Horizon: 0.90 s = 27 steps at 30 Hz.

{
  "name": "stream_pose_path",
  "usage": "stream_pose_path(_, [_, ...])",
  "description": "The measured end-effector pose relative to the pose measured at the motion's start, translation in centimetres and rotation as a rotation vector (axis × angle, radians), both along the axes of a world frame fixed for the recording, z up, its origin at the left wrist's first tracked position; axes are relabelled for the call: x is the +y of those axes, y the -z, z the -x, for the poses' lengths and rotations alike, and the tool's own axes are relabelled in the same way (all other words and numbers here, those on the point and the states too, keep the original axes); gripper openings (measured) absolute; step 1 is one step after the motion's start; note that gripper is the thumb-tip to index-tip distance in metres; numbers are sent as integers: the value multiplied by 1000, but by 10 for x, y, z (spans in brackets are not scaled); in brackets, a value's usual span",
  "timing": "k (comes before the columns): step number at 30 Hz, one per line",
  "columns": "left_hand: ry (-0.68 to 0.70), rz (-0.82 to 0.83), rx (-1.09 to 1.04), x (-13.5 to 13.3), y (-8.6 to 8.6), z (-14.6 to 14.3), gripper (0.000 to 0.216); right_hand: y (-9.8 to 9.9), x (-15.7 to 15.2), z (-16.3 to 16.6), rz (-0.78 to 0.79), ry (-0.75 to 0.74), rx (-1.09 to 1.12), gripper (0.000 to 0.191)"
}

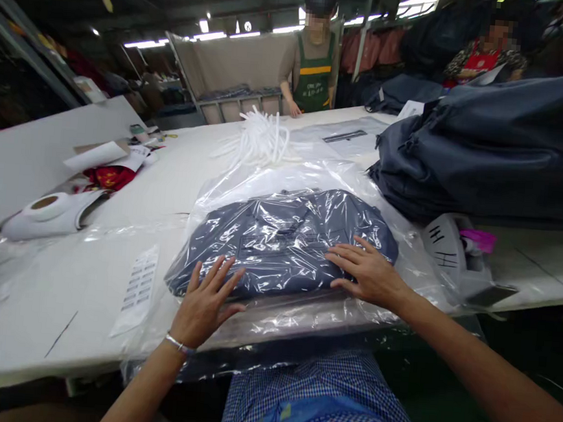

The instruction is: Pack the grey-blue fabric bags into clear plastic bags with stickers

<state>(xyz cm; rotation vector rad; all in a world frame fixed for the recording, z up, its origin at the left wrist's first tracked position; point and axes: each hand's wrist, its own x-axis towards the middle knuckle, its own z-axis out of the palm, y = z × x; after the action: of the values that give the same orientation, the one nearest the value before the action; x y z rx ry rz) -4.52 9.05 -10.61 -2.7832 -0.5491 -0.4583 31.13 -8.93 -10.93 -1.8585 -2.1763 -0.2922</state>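
Lying open and empty, your left hand (206, 306) touches the plastic-wrapped navy bag (284, 266) on the table (92, 297), likely soft, slippery, best held beneath both ends; your right hand (368, 270), equally spread and empty, rests toward its right.

one plastic-wrapped blue bag (283, 253); two aproned co-workers (315, 74); one label sheet (139, 284); one marked bin (447, 250); one bracelet (179, 343).

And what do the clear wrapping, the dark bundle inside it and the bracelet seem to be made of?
Wrapping: glossy plastic film, shown by transparency, creases and sharp glints.
Bundle: perhaps fabric or imitation leather, since it looks softly creased; glare hides its finish.
Bracelet: probably polished metal, from its silvery shine.
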Motion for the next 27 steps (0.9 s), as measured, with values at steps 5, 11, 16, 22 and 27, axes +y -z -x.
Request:
stream_pose_path(5, [1,-39,123,21,14,32,59,26,-8,-13,20,-7,-79,73])
stream_pose_path(11, [-36,-83,68,29,14,43,63,41,-16,-22,-48,33,-94,64])
stream_pose_path(16, [-17,-155,100,27,30,45,65,56,-22,-32,-47,-40,-109,60])
stream_pose_path(22, [-7,-114,151,27,40,51,66,57,-37,-46,74,-189,-86,70])
stream_pose_path(27, [60,-97,209,30,39,56,69,52,-41,-43,159,-208,-55,78])
